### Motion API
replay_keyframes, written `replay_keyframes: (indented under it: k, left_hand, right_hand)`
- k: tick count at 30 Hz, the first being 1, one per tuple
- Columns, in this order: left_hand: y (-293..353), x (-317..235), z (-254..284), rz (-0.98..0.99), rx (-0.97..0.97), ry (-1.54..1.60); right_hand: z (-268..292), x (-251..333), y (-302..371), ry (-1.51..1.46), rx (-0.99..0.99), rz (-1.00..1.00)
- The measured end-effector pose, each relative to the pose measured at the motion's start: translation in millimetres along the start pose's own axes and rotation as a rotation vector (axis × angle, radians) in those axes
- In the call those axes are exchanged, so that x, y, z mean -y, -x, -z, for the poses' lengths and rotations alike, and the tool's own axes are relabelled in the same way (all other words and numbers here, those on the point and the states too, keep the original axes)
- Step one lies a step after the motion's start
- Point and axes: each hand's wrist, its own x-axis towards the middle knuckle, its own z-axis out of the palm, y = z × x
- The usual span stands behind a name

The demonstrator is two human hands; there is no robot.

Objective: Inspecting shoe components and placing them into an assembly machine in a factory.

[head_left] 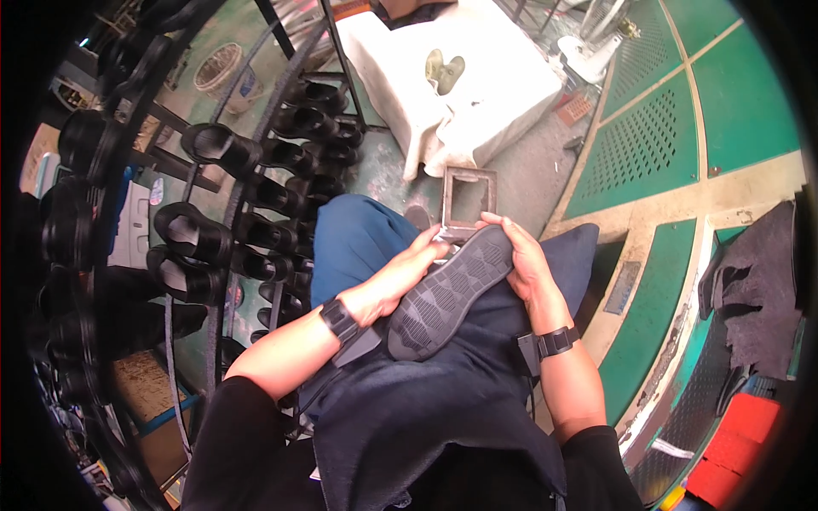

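Observation:
A black shoe [452, 294] lies over my lap with its patterned sole turned up, slanting from lower left to upper right. My right hand [530, 264] is wrapped round its upper right end, fingers across the tip. Along the shoe's left edge, my left hand [413, 271] grips it, with the fingertips partly hidden behind the sole. The upper of the shoe faces away and cannot be seen. Dark bands with small boxes sit on both my wrists. Just beyond my hands stands a rusty square metal frame [489, 189].
On the left, a rack holds rows of black shoes [220, 146]. A white-covered table [511, 102] ahead carries a pair of greenish sole-shaped pieces [444, 71]. Green perforated panels [635, 140] line the right, where a dark cloth [758, 289] hangs above a red box [737, 447]. A bucket [228, 77] stands back left.

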Motion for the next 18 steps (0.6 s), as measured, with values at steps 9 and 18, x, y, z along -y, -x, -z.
replay_keyframes:
  k: [9, 18]
  left_hand:
    - [-117.8, 8.3, -5.5, -0.201, -0.044, 0.024]
    - [-80.6, 2.2, -15.7, -0.068, 0.080, 0.195]
  right_hand:
    - [5.5, -17.0, -29.6, 0.185, 0.259, 0.197]
    - [-20.4, -29.2, -0.4, 0.266, 0.076, 0.390]
